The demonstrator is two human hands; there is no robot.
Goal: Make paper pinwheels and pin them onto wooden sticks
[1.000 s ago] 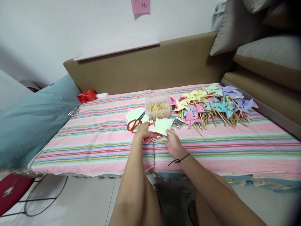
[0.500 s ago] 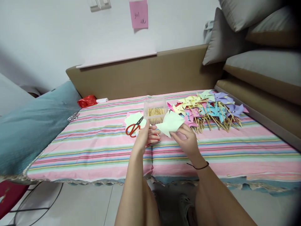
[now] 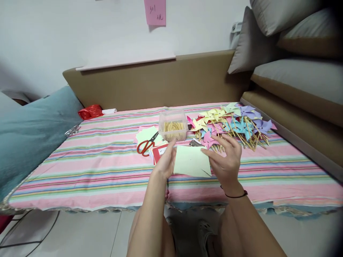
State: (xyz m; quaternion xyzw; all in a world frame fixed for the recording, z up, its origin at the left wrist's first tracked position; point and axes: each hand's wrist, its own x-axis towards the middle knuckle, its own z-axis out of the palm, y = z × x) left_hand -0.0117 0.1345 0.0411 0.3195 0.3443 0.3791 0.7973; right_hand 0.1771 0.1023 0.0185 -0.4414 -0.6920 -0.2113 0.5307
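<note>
A person seated at a low sofa bed holds a pale green paper square (image 3: 191, 161) between both hands, above the near part of a striped sheet (image 3: 107, 171) in pink, green and blue. The left hand (image 3: 165, 162) grips the paper's left edge, fingers curled behind it and thumb on the front. The right hand (image 3: 226, 160) holds the right edge, its fingers spread loosely over the paper's upper right corner; a thin dark band circles that wrist. The paper is roughly flat and faces the camera, with a short cut visible at its lower right corner.

Just beyond the hands, on the sheet, lies a red packet (image 3: 158, 152) with a white label, partly hidden by the left hand. To its left are red-handled scissors (image 3: 146, 145) resting on a small stack of more pale green squares (image 3: 146, 134). Behind these stands a clear plastic box (image 3: 173, 125) of thin wooden sticks. To the right of the box is a heap of finished paper pinwheels (image 3: 230, 123) in yellow, pink, blue, purple and green, each on a wooden stick.

Further off, a red bag (image 3: 90, 111) sits at the back left of the sheet, a teal cushion (image 3: 29, 132) lies at the left, and grey cushions (image 3: 268, 32) are stacked at the right. A pink note (image 3: 154, 11) is stuck on the white wall.
</note>
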